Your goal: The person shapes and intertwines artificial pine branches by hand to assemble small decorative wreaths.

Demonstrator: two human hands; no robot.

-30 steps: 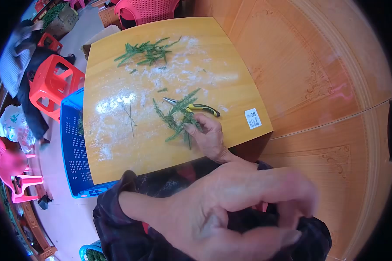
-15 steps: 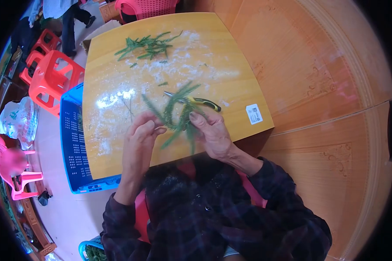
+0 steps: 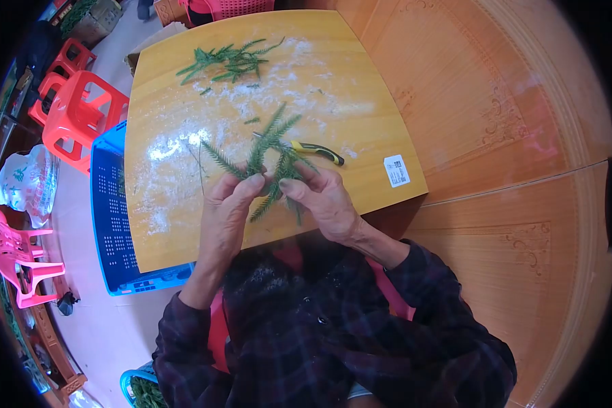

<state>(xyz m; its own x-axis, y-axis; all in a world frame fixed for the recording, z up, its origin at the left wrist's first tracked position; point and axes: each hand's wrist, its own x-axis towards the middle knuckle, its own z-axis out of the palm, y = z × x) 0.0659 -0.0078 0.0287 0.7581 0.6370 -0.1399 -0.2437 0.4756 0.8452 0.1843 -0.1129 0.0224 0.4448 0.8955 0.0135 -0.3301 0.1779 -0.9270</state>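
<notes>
Both hands are raised over the near edge of the yellow table [image 3: 177, 238]. Between them is a bunch of green, needle-leaved sprigs [image 3: 276, 139] that looks like artificial pine. My left hand [image 3: 226, 207] pinches its lower left side between thumb and fingers. On the right side, my right hand [image 3: 328, 207] grips it with the thumb on top. Just behind the bunch lies a pair of pliers [image 3: 321, 151] with a yellow and black handle, its jaws partly hidden by green. Farther back rests a loose pile of similar sprigs [image 3: 231, 61].
White powder [image 3: 183, 143] and small green scraps are scattered over the tabletop. A white label [image 3: 396, 171] sticks near its right corner. Left of the table are a blue crate [image 3: 109, 224] and red stools [image 3: 81, 115]. Wooden panelling [image 3: 483, 115] stands to the right.
My left hand has moved from beside the sprigs to pinching them, and the bunch is now steadier. A person walking at the upper left has mostly left the view.
</notes>
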